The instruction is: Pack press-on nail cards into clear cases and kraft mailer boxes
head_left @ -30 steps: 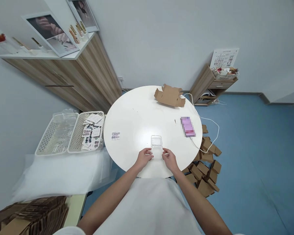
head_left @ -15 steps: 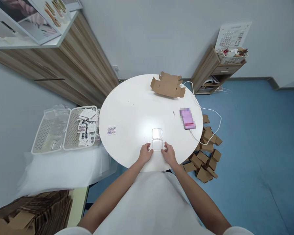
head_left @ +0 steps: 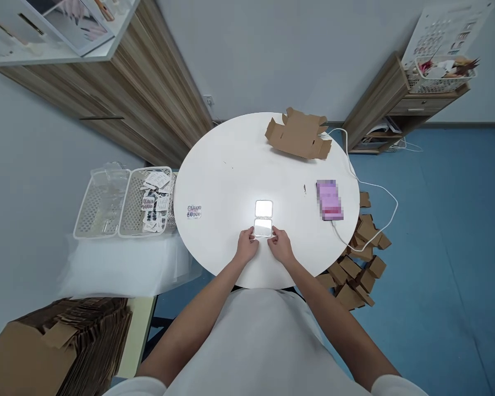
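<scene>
Left hand and right hand pinch the clear hinged plastic case at 9 and 3 — fingertips closed on its near half, likely steadying it. Lid lies open toward 12.

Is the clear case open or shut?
Open: the clear case lies spread in two flat halves on the table. Left hand and right hand touch the near half.

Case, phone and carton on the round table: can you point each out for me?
case (head_left: 264,209), head view, middle of its open lid.
phone (head_left: 329,199), head view, middle of its pink top.
carton (head_left: 299,133), head view, centre of the flat brown panel.
</scene>
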`<state>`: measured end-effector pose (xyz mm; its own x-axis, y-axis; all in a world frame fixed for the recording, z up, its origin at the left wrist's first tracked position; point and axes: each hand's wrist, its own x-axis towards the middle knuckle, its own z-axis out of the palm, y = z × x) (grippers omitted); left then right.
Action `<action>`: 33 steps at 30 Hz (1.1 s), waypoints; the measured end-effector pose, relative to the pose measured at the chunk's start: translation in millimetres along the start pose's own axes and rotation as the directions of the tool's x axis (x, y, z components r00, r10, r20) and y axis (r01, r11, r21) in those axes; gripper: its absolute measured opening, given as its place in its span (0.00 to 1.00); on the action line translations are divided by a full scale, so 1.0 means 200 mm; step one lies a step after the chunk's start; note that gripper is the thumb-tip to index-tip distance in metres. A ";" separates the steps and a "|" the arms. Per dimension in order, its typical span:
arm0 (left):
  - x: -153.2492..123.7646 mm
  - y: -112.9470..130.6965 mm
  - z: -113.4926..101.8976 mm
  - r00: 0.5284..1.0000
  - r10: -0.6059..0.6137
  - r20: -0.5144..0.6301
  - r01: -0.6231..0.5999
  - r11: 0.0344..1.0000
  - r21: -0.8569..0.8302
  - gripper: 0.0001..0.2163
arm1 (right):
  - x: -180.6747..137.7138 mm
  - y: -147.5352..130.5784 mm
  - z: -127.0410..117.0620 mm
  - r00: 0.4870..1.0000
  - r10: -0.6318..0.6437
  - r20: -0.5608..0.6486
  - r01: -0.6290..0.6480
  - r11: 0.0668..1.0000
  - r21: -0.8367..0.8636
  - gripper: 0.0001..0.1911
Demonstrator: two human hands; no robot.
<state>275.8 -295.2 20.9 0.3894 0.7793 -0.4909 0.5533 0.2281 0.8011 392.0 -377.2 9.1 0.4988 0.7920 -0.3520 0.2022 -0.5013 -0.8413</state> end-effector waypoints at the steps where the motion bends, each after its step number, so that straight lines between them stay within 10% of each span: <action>1: 0.00 0.00 0.00 1.000 0.001 -0.002 -0.001 1.000 0.001 0.25 | 0.00 0.00 0.00 1.000 0.000 0.007 0.000 1.000 -0.009 0.24; 23: -0.04 -0.12 0.03 0.992 0.126 0.011 -0.127 0.992 0.022 0.32 | 0.00 0.07 0.01 1.000 0.000 0.029 0.000 1.000 -0.006 0.36; 33: -0.09 -0.25 -0.36 0.991 0.114 0.074 -0.120 0.989 0.083 0.24 | -0.06 0.04 0.08 0.971 0.054 -0.233 -0.039 0.997 0.071 0.33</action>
<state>187.7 -278.3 14.4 0.5034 0.7547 -0.4208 0.5622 0.0836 0.8227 374.9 -385.8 -0.5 0.6918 0.6605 -0.2918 0.1223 -0.5055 -0.8541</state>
